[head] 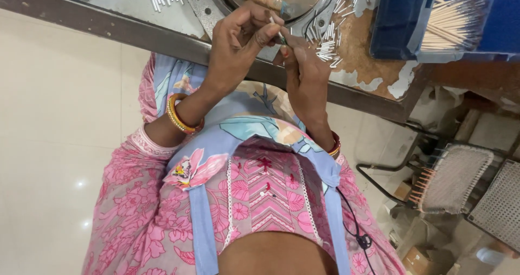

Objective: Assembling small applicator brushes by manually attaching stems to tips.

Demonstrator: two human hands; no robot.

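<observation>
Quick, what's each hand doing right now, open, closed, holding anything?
Left hand: closed, fingertips pinching a thin white stick.
Right hand: closed, fingers meeting the left hand's at a small greenish piece; which hand grips it cannot be told.

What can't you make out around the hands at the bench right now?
- Small white stick, head view: mostly hidden by left hand and right hand.
- Round metal machine: cut off by the top edge.
- Blue bin of wooden sticks: blurred, cut by the top edge.
</observation>
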